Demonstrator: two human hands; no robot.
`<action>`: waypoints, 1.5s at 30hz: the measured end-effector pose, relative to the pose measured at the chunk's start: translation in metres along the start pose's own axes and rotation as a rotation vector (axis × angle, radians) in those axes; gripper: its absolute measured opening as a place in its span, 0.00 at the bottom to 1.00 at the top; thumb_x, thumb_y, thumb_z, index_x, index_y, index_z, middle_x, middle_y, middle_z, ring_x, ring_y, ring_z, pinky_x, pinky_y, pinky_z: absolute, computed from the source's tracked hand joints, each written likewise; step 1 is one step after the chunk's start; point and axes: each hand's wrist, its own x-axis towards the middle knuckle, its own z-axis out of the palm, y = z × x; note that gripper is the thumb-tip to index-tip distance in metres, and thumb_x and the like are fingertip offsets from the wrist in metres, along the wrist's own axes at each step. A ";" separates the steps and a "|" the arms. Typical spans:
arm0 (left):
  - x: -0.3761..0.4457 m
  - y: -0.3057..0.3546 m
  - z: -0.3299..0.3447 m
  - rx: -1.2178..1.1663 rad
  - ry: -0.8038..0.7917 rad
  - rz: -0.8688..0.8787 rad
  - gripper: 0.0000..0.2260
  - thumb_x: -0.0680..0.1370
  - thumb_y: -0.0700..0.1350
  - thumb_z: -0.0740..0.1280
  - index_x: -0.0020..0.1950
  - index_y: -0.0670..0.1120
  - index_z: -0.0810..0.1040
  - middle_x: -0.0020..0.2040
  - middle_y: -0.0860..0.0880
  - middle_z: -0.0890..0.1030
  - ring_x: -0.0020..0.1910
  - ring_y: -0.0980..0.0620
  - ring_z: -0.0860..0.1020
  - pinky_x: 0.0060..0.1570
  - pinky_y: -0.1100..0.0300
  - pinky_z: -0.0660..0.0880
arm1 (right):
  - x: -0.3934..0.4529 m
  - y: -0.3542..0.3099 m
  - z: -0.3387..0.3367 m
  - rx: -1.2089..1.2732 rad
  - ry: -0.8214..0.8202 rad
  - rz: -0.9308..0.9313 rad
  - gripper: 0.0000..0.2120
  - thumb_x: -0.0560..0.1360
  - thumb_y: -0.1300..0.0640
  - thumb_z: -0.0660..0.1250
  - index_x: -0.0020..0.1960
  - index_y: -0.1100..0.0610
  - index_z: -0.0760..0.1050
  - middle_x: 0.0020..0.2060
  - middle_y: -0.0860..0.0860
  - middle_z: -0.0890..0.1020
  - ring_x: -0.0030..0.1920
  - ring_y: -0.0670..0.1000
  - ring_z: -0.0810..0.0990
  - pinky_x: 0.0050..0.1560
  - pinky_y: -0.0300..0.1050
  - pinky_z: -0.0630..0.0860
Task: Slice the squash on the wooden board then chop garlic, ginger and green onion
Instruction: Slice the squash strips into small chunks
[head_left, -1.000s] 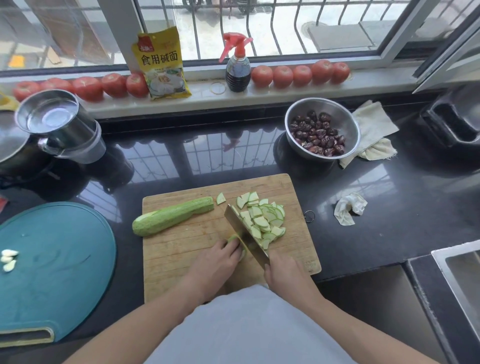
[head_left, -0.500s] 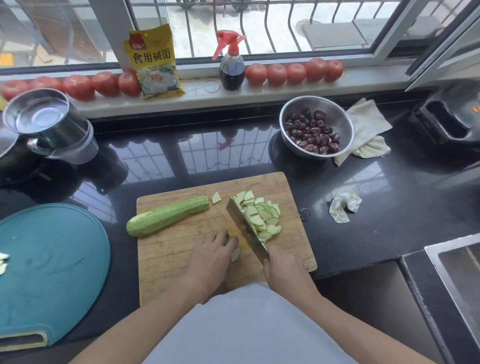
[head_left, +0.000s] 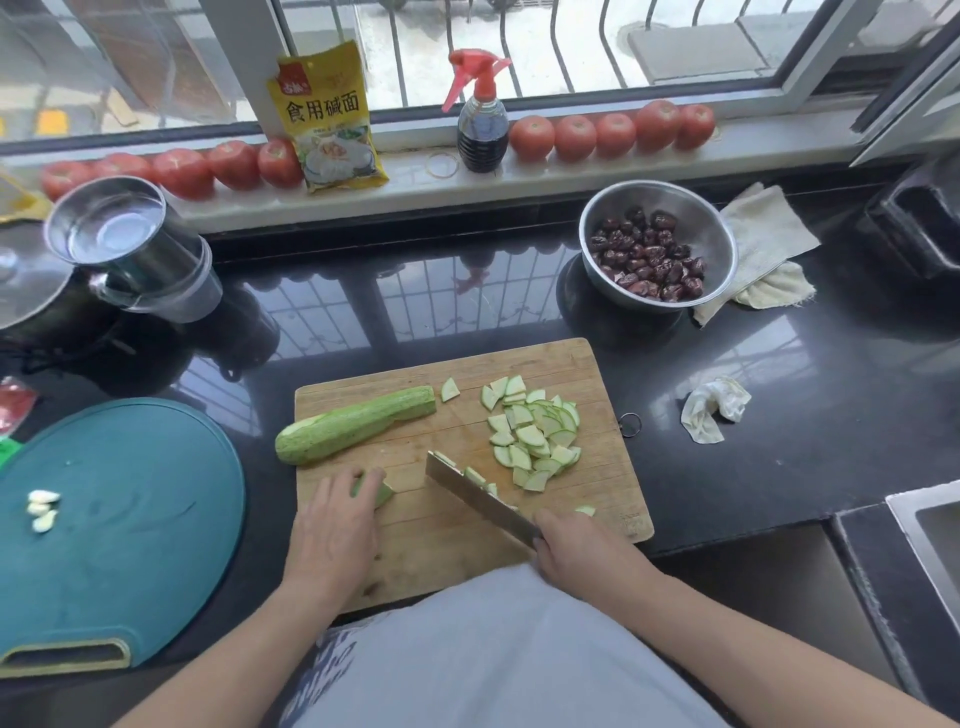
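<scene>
On the wooden cutting board (head_left: 431, 540), a short green squash stub (head_left: 375, 490) is pinned under the left hand's (head_left: 332, 535) curled fingers (slices (head_left: 535, 434) heaped well right); a steel cleaver (head_left: 478, 496) is gripped by the right hand (head_left: 582, 551).

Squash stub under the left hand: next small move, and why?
Probably bring the knife back over the squash stub and slice it: the left hand holds it on the wooden board, the blade in the right hand sits apart from it.
</scene>
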 end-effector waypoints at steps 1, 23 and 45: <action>0.001 0.005 0.001 0.003 -0.007 0.029 0.23 0.70 0.36 0.73 0.64 0.48 0.77 0.58 0.45 0.78 0.50 0.43 0.77 0.38 0.49 0.75 | 0.001 0.005 -0.005 0.025 0.015 0.017 0.06 0.80 0.51 0.53 0.45 0.50 0.63 0.41 0.53 0.78 0.40 0.59 0.75 0.36 0.51 0.68; 0.169 0.138 -0.039 -0.371 -0.377 -0.328 0.29 0.77 0.39 0.59 0.78 0.37 0.60 0.75 0.36 0.65 0.76 0.36 0.59 0.75 0.45 0.58 | -0.019 0.052 -0.055 0.507 0.324 0.292 0.10 0.78 0.51 0.57 0.38 0.41 0.65 0.33 0.51 0.77 0.29 0.55 0.77 0.34 0.49 0.77; 0.052 0.077 -0.048 -0.640 0.216 -0.123 0.07 0.80 0.44 0.67 0.56 0.52 0.82 0.48 0.59 0.81 0.48 0.60 0.78 0.45 0.60 0.72 | -0.008 0.062 -0.060 -0.247 0.439 0.036 0.10 0.70 0.53 0.72 0.44 0.52 0.71 0.34 0.49 0.77 0.30 0.58 0.77 0.28 0.49 0.72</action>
